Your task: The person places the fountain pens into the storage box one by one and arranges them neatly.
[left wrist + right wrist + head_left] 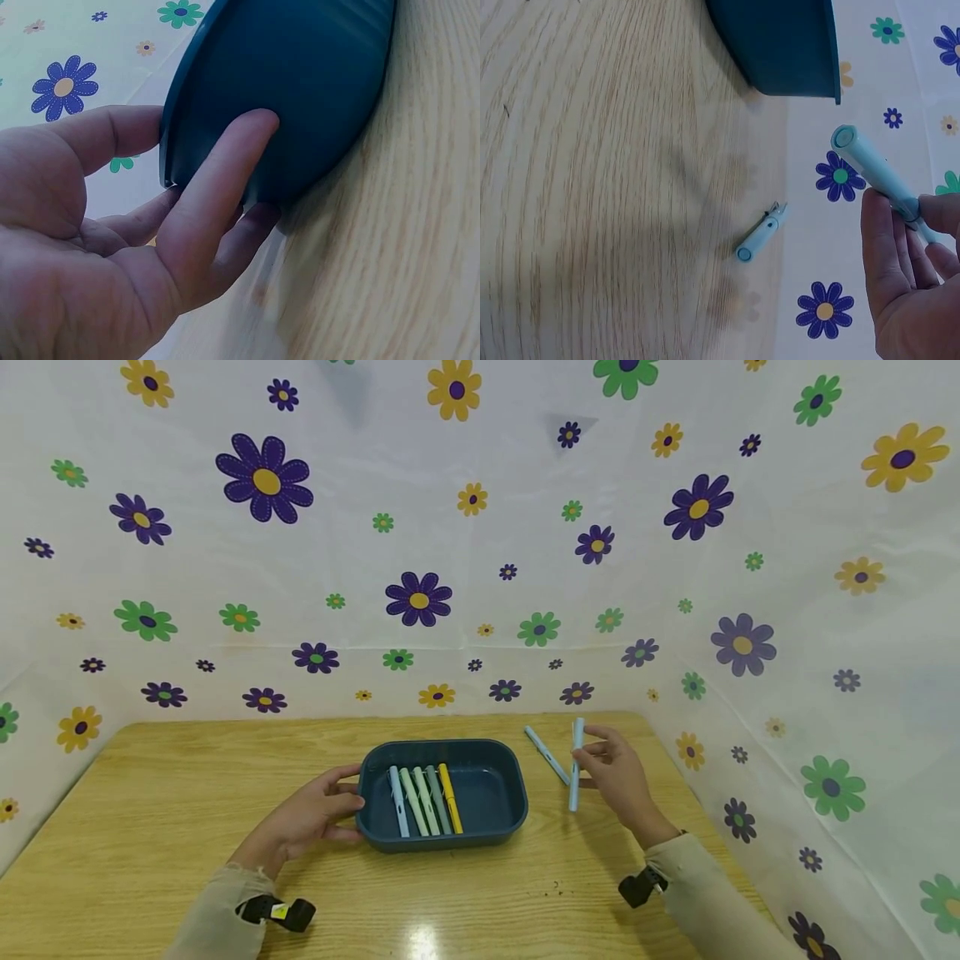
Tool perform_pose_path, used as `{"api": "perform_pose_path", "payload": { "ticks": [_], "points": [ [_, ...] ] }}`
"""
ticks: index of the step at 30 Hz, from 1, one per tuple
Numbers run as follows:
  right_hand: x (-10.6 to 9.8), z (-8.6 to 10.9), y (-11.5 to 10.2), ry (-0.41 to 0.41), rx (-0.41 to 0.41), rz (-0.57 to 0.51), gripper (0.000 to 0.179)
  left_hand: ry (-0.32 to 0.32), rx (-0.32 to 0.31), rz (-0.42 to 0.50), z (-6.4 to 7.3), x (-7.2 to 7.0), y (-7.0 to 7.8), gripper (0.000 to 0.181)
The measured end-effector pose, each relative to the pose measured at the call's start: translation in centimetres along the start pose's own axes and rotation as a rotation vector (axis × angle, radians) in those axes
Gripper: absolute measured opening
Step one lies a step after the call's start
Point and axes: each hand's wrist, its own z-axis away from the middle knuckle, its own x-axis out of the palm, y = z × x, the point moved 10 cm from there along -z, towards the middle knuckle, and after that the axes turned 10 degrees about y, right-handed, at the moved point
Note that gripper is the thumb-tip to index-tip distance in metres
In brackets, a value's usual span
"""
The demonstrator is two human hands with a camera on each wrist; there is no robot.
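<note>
A dark blue oblong tray [480, 841] stands on the table with several pens lined up in its left part. My left hand [311, 814] is at the tray's left end. Its fingers are spread and touch the outer wall and rim, as the left wrist view also shows [112, 277]. To the right of the tray, my right hand [618, 772] pinches a light blue pen [577, 768] between thumb and fingers, raised above the table. Another light blue pen [543, 752] lies slanted on the table beside it, its clip visible in the right wrist view.
In the tray lie a light blue pen [398, 802], two pale green ones, a grey-green one and a yellow pen [450, 797]. The wooden table [225, 777] ends against a flower-printed white sheet [337, 552] at the back and right.
</note>
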Motion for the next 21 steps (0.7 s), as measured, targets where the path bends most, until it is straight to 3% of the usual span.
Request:
{"api": "perform_pose_path", "payload": {
  "ticks": [6, 14, 21],
  "points": [
    [1.4, 0.5, -0.8, -0.018, 0.005, 0.004, 0.047, -0.004, 0.005, -0.002, -0.2, -0.1, -0.1, 0.075],
    [4.9, 1.0, -2.4, -0.114, 0.01, -0.025, 0.051, 0.031, -0.004, -0.015, -0.3, -0.3, -0.4, 0.074],
    [7.5, 0.5, -3.8, -0.115, 0.018, -0.044, 0.049, 0.035, -0.01, -0.017, -0.1, -0.1, -0.2, 0.074]
  ]
}}
